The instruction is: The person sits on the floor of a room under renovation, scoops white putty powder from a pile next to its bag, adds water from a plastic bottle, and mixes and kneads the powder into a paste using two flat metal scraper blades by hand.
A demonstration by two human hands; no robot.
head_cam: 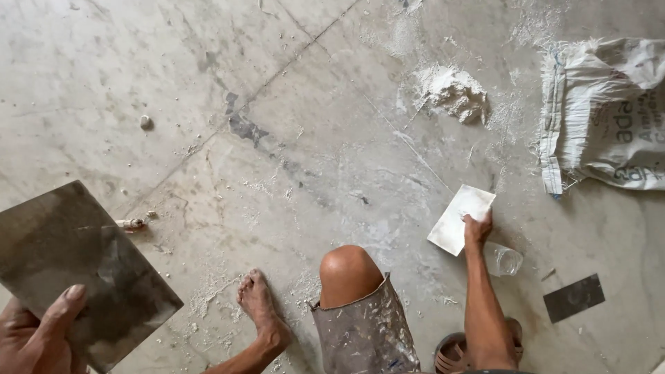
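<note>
My left hand (38, 332) grips the near corner of a dark flat metal plate (76, 266) at the lower left, thumb on top. My right hand (476, 227) reaches down to the floor and holds the edge of a white rectangular blade-like plate (458, 218), tilted above the floor. Just right of that arm a small clear glass (508, 260) stands on the floor. My bare knee (346, 273) and bare left foot (262, 308) are between the two hands.
A heap of white powder (451, 91) lies on the marble floor (208, 83) at upper middle. A white woven sack (606, 114) lies at the right. A small dark flat scraper blade (573, 298) rests at lower right. A sandalled foot (454, 353) is below.
</note>
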